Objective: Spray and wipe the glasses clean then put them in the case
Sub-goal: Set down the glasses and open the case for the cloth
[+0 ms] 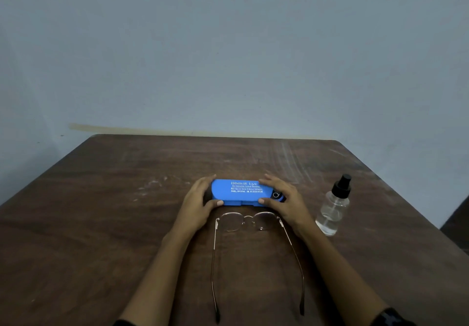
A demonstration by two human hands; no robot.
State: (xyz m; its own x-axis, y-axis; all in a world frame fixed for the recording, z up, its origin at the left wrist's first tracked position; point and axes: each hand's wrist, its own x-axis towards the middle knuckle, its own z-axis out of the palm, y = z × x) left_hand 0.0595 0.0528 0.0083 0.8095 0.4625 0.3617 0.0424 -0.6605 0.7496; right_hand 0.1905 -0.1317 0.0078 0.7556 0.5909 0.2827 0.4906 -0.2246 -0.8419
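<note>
A blue glasses case (242, 193) with white lettering lies closed on the brown wooden table (101, 224). My left hand (200, 204) grips its left end, thumb on the front edge. My right hand (281, 197) grips the right end the same way. Thin metal-framed glasses (246, 221) lie unfolded on the table just in front of the case, between my forearms, temples pointing toward me. A clear spray bottle (333, 211) with a black nozzle stands upright to the right of my right hand, apart from it.
A pale blue wall rises behind the table's far edge (215, 136). The table's right edge (406, 198) drops off beyond the bottle. No cloth is in view.
</note>
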